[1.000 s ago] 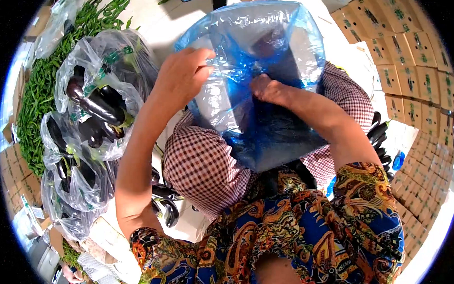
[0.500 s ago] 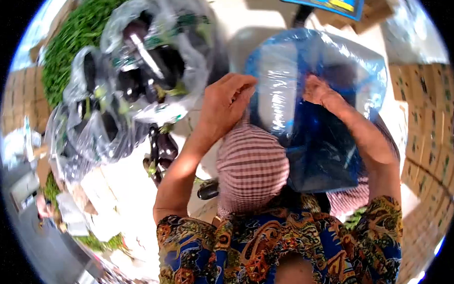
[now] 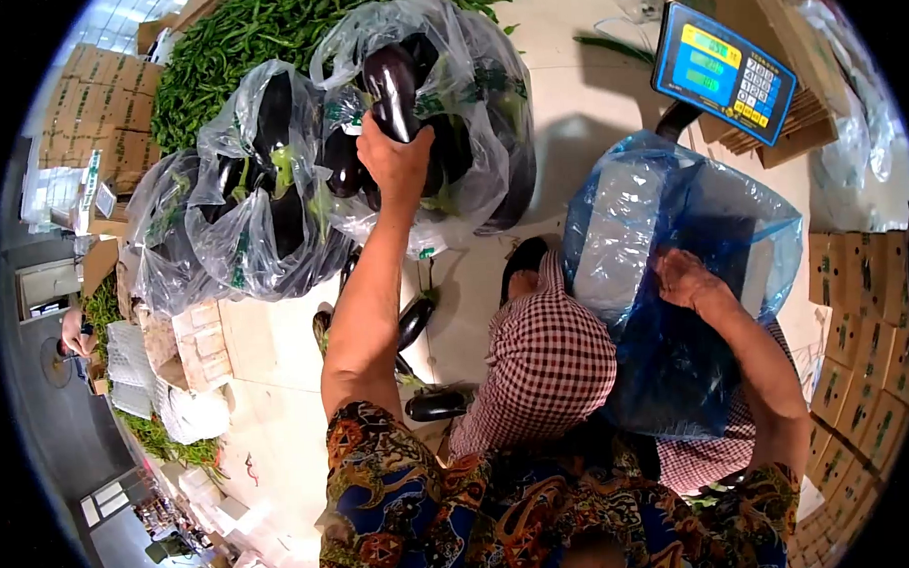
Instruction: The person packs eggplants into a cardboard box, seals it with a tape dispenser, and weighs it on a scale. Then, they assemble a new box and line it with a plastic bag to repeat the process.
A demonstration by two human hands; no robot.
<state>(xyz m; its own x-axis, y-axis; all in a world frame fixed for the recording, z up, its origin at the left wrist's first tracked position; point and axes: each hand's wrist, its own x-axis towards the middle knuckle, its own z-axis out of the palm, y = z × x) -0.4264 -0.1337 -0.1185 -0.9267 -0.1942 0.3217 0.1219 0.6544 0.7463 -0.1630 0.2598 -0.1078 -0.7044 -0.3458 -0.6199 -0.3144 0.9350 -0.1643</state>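
My left hand point(image 3: 397, 161) is wrapped round the lower end of a dark purple eggplant point(image 3: 392, 86), at the opening of a clear plastic bag point(image 3: 486, 173) that holds several eggplants. My right hand point(image 3: 685, 279) is at the blue plastic bag point(image 3: 668, 377) between my legs, its fingers curled against the film; what they hold is hard to make out. Dark contents show dimly through the blue film. On the floor near my left knee lie loose eggplants point(image 3: 439, 404).
A digital scale display point(image 3: 724, 71) stands beyond the blue bag. Green peppers point(image 3: 256, 51) are heaped at the upper left, behind more bagged eggplants point(image 3: 262, 231). Stacked cartons point(image 3: 862, 330) line the right side. Another person's hand point(image 3: 74, 332) shows at the far left.
My left hand has moved from beside the blue bag up and left to the clear bag and taken hold of an eggplant. The view has shifted, bringing the whole scale display into sight.
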